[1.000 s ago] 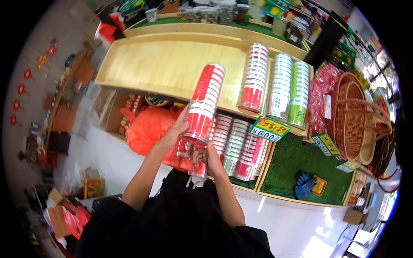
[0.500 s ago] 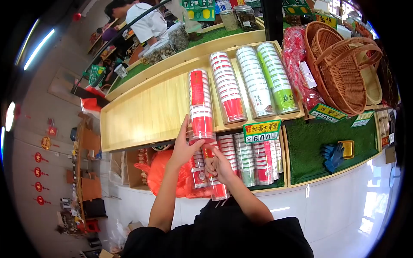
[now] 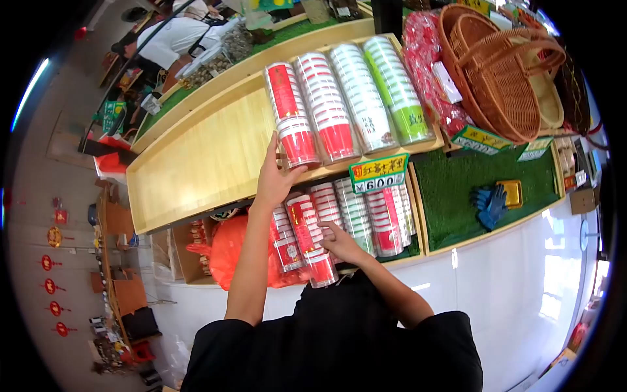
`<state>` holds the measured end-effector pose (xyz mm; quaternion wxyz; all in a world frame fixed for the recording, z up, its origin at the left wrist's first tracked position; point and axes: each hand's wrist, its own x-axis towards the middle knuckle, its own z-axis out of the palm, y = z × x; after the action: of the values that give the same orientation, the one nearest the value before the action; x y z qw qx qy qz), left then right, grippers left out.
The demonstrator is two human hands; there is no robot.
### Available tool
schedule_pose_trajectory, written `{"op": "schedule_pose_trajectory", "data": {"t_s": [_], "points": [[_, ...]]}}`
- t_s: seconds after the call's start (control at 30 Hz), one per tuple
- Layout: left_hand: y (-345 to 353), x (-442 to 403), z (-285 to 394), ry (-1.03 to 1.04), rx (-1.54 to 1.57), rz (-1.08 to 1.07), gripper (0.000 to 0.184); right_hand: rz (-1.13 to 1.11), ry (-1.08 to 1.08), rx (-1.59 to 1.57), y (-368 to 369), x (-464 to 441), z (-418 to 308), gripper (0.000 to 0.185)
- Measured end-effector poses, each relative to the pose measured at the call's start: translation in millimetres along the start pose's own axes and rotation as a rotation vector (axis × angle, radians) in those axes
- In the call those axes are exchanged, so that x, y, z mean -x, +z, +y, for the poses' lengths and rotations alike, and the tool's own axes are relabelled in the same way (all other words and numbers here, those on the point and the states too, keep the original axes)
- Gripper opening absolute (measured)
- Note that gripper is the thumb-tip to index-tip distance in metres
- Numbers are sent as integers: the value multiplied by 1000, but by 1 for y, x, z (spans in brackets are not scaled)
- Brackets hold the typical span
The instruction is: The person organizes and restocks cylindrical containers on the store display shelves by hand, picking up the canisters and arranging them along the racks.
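On the wooden tray [image 3: 189, 171] a clear tube of red-and-white cups [image 3: 291, 108] lies leftmost in a row. My left hand [image 3: 275, 178] touches its lower end, fingers apart along its left side. Right of it lie another red-and-white tube [image 3: 327, 108], a white tube [image 3: 363, 98] and a green-and-white tube [image 3: 396, 91]. Below the tray edge, my right hand [image 3: 341, 243] is at the right side of a second red tube [image 3: 311, 238], its fingers bent against it. Further tubes stand beside and behind that one on the lower shelf.
A price sign [image 3: 379, 174] hangs at the tray's front edge. Wicker baskets [image 3: 499, 78] lie at the right. Blue gloves [image 3: 490, 206] and a yellow dish [image 3: 510, 194] rest on green matting [image 3: 450, 202]. An orange bag [image 3: 228, 251] sits lower left. Another person [image 3: 176, 40] bends at the upper left.
The upper red tube has moved up and right, now lying beside the others on the tray. My left hand has moved up with it. The view has shifted, and the lower tube shows more fully.
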<state>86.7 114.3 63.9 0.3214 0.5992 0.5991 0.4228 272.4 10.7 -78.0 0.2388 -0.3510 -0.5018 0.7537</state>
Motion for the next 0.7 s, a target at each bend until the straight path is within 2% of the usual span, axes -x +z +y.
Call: {"op": "schedule_pose_trajectory", "data": {"t_s": [0.03,0.1,0.13,0.17,0.23,0.3,0.37,0.4,0.43,0.47,0.53,0.57,0.6,0.63,0.7], "points": [[0,0,-1,-25,-130,1,97,8,60,52,-3,3,6,50],[-3,2,-10,-45,-198,-23,100,35,130,104,-3,5,19,48],[-5,1,-11,-13,-197,-35,101,56,79,247,-2,4,25,45],[-5,2,-12,18,-194,-46,101,59,97,228,1,1,37,45],[-5,2,-11,14,-215,-81,101,201,-30,382,8,-8,57,43],[-4,4,-12,9,-240,-90,98,158,55,350,5,-6,44,49],[-4,8,-12,-11,-246,-92,98,175,15,364,6,-2,34,52],[-3,8,-12,16,-304,-89,97,88,173,334,3,-1,25,65],[-3,9,-11,42,-362,-84,96,77,184,337,6,6,17,65],[0,11,-9,131,-403,-10,89,115,120,418,10,11,9,73],[0,18,-3,104,-418,-5,87,119,64,588,17,17,2,97],[1,21,-2,92,-436,-10,84,107,68,593,17,17,3,97],[3,30,-11,147,-481,56,71,104,50,606,18,15,5,100],[5,43,-19,136,-481,60,71,101,32,618,19,14,7,102],[9,80,-33,328,-450,269,53,77,39,603,16,10,11,104]]}}
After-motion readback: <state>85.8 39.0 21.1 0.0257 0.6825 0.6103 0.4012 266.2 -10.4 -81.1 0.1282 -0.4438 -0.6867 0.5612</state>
